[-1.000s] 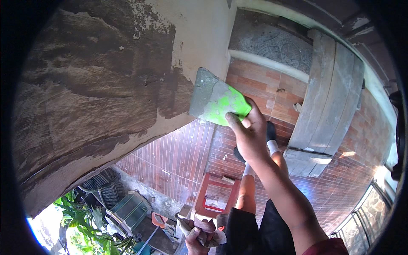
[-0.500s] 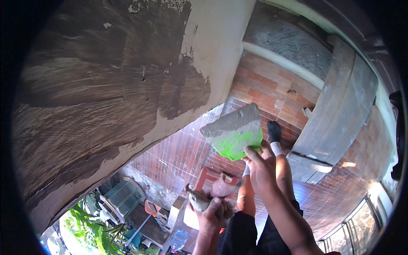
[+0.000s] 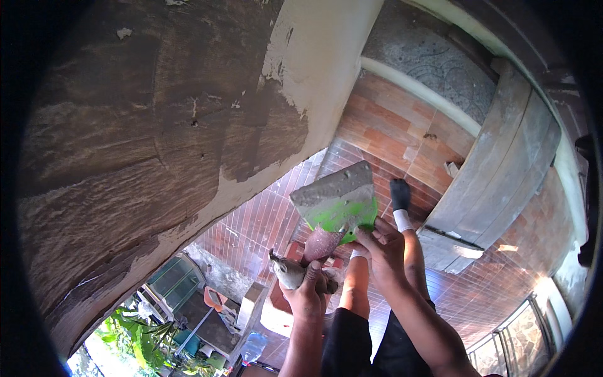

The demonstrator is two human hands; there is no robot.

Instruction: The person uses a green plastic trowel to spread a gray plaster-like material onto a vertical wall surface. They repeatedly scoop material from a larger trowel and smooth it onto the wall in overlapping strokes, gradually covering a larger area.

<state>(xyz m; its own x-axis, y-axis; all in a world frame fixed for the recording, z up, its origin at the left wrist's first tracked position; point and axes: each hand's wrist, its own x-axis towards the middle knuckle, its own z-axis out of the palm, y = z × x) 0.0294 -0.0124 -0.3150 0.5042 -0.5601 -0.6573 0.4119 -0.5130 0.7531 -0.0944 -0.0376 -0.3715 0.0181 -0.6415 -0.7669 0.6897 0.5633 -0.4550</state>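
Wall [image 3: 125, 138] fills the left side, bearing a dark, streaked coat with a ragged, paler margin. Tiled floor [image 3: 402, 116] lies beyond and below; a plank bench [image 3: 496, 173] stands far right. Before me is the green scraper [image 3: 339, 204], its broad blade caked grey. One second ago it was beside the wall's edge; it is now well apart from it, at my left hand [image 3: 309, 294]. I judge coating work paused, with attention on what both hands hold. My right hand [image 3: 384, 252] pinches the scraper's near right corner. My left fingers are wrapped round a pale bundle [image 3: 289, 274] and a pinkish lump [image 3: 319, 244], which overlaps the scraper; whether they touch, I cannot confirm.
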